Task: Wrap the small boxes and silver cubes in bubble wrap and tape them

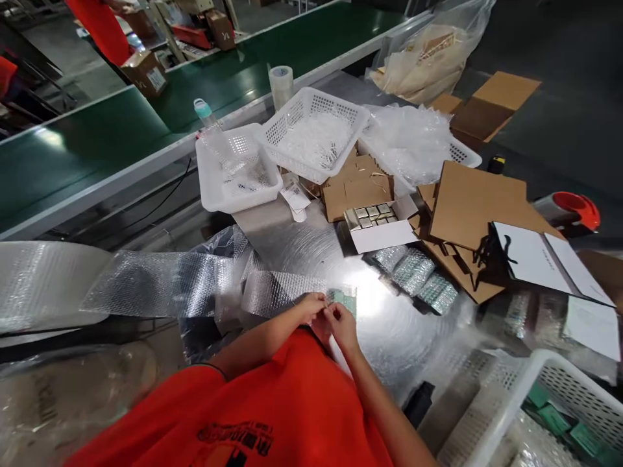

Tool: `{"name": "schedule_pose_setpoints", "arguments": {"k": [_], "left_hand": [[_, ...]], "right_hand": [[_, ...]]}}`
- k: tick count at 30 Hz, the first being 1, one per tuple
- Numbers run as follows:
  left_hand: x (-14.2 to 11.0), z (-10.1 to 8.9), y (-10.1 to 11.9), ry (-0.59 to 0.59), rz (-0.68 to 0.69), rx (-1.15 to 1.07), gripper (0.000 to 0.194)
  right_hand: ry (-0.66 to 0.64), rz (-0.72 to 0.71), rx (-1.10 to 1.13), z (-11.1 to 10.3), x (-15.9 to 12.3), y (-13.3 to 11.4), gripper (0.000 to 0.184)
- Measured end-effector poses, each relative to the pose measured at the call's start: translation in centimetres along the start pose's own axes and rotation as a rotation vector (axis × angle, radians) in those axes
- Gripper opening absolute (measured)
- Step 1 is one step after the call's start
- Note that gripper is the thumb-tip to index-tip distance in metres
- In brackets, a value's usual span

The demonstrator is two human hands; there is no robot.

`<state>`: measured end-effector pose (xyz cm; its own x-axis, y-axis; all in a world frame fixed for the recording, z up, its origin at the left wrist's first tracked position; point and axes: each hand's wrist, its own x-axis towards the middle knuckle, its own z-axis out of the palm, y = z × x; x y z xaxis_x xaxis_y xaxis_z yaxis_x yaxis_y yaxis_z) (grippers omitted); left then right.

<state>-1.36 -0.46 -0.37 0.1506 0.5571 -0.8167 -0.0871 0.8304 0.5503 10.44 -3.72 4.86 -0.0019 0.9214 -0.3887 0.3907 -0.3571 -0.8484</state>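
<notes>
My left hand (309,307) and my right hand (341,326) meet low in the middle of the view, their fingers pinched together at the edge of a strip of clear bubble wrap (277,292). A small green packet (343,299) shows through the wrap just beyond my right hand. Further right on the steel table (389,344), several wrapped green packets (413,272) lie in a row. Beyond them sits an open white box of small metallic blocks (372,219). Green packets (555,418) lie in a white basket at lower right.
A green conveyor belt (97,143) runs along the table's far left side. White plastic baskets (311,133), cardboard sheets (479,207), a tape roll (281,86) and a red tape dispenser (569,211) crowd the far side. A person in orange (100,29) stands beyond the belt.
</notes>
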Motion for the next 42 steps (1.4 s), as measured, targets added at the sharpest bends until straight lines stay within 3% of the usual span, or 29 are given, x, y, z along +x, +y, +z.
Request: {"name": "schedule_pose_setpoints", "arguments": {"k": [3,6,10,14,17,20,24,28,31,35,42], "left_hand": [[-0.9,-1.2,0.9,-0.102,-0.068,-0.075,0.041],[-1.7,-1.6,1.1,-0.205,-0.022,-0.122,0.047],[-1.2,-0.9,0.3,-0.008,0.161,0.129,0.035],[0.1,-0.2,-0.4,0.159,0.19,0.28,0.029],[0.7,0.3,-0.5,0.238,0.197,0.376,0.027],[0.7,1.0,-0.4,0.295,0.202,0.46,0.023],[0.4,1.7,-0.4,0.341,0.184,0.525,0.022],[-0.2,2.2,-0.4,0.404,0.171,0.543,0.008],[-1.0,2.6,-0.2,0.515,0.229,0.567,0.026],[-1.3,3.3,0.2,0.461,0.22,0.62,0.008],[-1.6,4.2,2.0,0.454,0.185,0.651,0.015]], "right_hand": [[-0.005,0.011,-0.071,0.3,0.0,0.0,0.027],[0.0,0.032,-0.26,1.1,-0.2,-0.5,0.018],[-0.023,0.045,-0.49,2.5,-0.8,-1.1,0.026],[-0.084,-0.045,-0.394,1.9,-1.2,-0.4,0.03],[0.079,-0.09,-0.34,-0.2,-0.7,0.7,0.03],[0.271,0.057,-0.483,-1.7,0.3,1.5,0.048],[0.21,0.233,-0.519,-1.5,1.5,1.7,0.074],[0.176,0.253,-0.571,-0.8,1.7,1.7,0.077],[0.161,0.245,-0.564,-0.8,1.8,2.1,0.075],[0.171,0.214,-0.512,-1.1,2.0,2.6,0.077],[0.225,0.182,-0.5,-0.9,2.0,3.3,0.067]]}}
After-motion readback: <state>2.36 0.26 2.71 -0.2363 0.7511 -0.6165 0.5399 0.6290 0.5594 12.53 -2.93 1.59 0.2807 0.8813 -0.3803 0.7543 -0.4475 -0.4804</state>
